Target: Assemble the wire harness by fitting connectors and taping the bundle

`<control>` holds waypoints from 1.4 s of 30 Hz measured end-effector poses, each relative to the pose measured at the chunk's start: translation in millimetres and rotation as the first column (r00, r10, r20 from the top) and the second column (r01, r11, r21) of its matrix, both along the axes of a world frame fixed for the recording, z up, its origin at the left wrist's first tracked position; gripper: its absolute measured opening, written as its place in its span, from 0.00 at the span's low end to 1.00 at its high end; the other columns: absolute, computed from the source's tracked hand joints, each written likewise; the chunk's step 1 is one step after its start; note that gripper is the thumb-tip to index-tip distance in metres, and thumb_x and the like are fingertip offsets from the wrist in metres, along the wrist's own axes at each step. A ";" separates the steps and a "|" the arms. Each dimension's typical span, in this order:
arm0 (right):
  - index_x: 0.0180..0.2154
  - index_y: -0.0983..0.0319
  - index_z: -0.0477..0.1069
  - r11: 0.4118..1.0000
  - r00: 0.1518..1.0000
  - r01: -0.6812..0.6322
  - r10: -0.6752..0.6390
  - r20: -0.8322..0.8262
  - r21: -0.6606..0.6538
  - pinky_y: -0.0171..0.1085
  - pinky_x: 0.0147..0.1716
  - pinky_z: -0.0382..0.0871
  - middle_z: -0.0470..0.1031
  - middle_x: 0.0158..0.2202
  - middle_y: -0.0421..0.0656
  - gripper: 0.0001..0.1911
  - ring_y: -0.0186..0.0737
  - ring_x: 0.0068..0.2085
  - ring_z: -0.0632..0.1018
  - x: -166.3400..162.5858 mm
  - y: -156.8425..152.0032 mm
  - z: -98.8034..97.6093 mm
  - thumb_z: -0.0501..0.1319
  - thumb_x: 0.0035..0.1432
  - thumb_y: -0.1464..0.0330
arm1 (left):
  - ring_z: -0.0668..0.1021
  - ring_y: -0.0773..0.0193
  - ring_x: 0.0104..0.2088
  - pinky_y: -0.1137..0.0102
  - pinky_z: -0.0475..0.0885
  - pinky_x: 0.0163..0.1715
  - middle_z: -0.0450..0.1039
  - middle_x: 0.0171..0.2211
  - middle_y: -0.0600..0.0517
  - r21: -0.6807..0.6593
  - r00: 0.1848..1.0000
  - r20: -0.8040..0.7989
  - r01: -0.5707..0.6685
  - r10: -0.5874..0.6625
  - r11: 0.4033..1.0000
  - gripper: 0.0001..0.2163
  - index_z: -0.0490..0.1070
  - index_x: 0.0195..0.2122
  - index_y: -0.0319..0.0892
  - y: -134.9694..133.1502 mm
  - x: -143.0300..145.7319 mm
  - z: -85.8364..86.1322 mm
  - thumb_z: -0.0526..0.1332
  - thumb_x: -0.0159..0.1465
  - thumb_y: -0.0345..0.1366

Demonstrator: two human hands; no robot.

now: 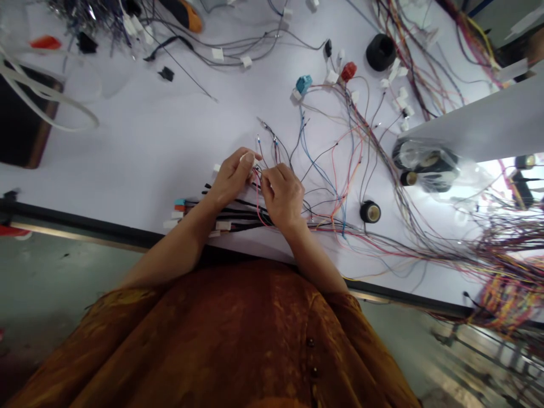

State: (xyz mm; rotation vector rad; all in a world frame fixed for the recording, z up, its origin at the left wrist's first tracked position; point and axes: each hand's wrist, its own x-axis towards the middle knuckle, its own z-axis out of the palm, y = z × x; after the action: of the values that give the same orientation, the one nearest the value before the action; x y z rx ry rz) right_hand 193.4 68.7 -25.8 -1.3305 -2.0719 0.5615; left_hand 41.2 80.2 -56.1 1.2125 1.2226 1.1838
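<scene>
My left hand [234,175] is closed around a small white piece [246,157] that looks like a connector, mostly hidden by the thumb and fingers. Close beside it, my right hand [284,194] pinches a thin wire, with the fingertips nearly meeting those of the left. A pink wire [257,195] loops down between the hands. Just beyond them, several loose wire ends [275,140] with metal terminals point away from me. Black-sleeved wire bundles [242,214] with white, orange and blue connectors lie under my wrists.
A blue connector [304,84] and a red connector [349,71] lie on wires beyond my right hand. Black tape rolls [370,212] stand to the right, near a white upright panel [476,124]. A dark brown-edged object [28,122] lies far left. Long wire bundles run off right.
</scene>
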 end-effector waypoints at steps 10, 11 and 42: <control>0.33 0.59 0.68 1.000 0.997 -0.013 0.012 0.075 0.013 0.39 0.39 0.64 0.65 0.33 0.41 0.14 0.37 0.36 0.69 2.7 -1.9 -10.4 0.51 0.73 0.67 | 0.66 0.67 0.21 0.71 0.61 0.23 0.61 0.20 0.56 0.003 0.999 -0.026 0.036 -0.036 0.999 0.25 0.74 0.41 0.43 -2.1 -1.1 -1.1 0.53 0.69 0.61; 0.32 0.59 0.67 1.000 0.997 -0.013 0.013 0.073 0.006 0.39 0.40 0.65 0.65 0.33 0.42 0.15 0.37 0.37 0.69 1.8 -1.3 -11.3 0.51 0.73 0.67 | 0.66 0.67 0.21 0.71 0.60 0.23 0.62 0.20 0.56 0.005 0.998 -0.040 0.044 -0.044 0.999 0.25 0.74 0.41 0.43 -2.7 -1.0 -1.2 0.53 0.69 0.60; 0.36 0.60 0.74 0.979 0.899 0.013 -0.101 -0.427 -0.204 0.36 0.41 0.68 0.77 0.36 0.43 0.12 0.35 0.39 0.75 28.9 0.7 3.0 0.54 0.67 0.64 | 0.73 0.67 0.23 0.65 0.78 0.37 0.65 0.21 0.54 -0.493 0.781 0.497 -0.107 0.380 0.864 0.23 0.75 0.34 0.40 13.1 -3.5 4.7 0.52 0.73 0.53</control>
State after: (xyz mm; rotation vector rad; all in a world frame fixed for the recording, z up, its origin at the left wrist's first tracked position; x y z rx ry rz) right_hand 222.3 69.4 -22.8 -1.2305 -1.6367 0.9639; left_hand 37.7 93.3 -51.4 0.2966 1.1037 1.2531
